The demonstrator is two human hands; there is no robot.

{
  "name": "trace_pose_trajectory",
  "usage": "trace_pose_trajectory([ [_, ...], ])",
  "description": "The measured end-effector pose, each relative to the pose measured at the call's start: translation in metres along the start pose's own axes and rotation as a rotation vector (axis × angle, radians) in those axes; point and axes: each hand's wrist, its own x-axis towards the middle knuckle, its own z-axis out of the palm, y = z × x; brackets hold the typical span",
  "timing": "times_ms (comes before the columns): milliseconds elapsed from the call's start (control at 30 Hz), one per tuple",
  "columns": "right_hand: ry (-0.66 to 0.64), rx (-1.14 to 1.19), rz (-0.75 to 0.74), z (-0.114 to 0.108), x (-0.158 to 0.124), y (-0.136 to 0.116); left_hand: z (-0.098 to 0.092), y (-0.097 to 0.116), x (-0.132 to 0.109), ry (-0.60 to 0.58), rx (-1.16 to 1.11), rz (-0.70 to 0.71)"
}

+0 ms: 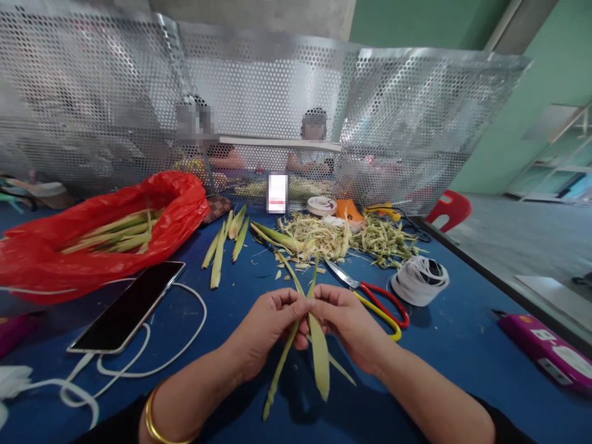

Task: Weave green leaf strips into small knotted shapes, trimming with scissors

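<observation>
Both hands meet over the middle of the table, fingers closed on pale green leaf strips (320, 357) that cross each other. My left hand (272, 324) pinches the crossing point from the left. From the other side my right hand (349, 324) pinches the same strips, its fingertips touching those of the left. One broad blade hangs down between the hands, and a narrow folded strip (277, 376) slants down to the left. The upper ends point away from me. Exactly how they are joined is hidden behind the fingers. Red-and-yellow-handled scissors (363, 287) lie just beyond my right hand.
Several cut leaf pieces (218, 259) and a heap of shreds (324, 237) lie ahead. A red plastic bag (185, 197) of leaves, a phone (129, 308) and its cable (203, 320) are left. A white ribbon roll (420, 280) and purple power strip (546, 348) are right.
</observation>
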Motion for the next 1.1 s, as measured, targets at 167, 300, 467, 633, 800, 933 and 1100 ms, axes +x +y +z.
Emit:
trace_pose_trajectory([
  [167, -0.022, 0.135, 0.065, 0.000, -0.001, -0.001, -0.003, -0.002, 0.002, -0.005, -0.107, 0.012],
  [300, -0.026, 0.254, 0.099, -0.003, -0.001, -0.005, -0.007, -0.002, 0.006, 0.075, -0.185, 0.015],
  [467, -0.096, 0.304, 0.042, -0.004, -0.002, -0.007, -0.009, 0.001, 0.009, 0.146, -0.218, 0.027],
  [633, -0.174, 0.376, -0.007, -0.003, -0.005, -0.010, -0.012, 0.002, 0.010, 0.181, -0.192, 0.027],
  [800, -0.185, 0.413, -0.063, -0.004, -0.007, -0.017, -0.014, 0.003, 0.011, 0.202, -0.218, 0.053],
  [933, -0.231, 0.449, -0.146, -0.005, -0.010, -0.024, -0.020, 0.003, 0.014, 0.277, -0.260, 0.047],
  [1100, -0.332, 0.496, -0.329, -0.007, -0.018, -0.031, -0.024, 0.003, 0.018, 0.393, -0.361, -0.004],
])
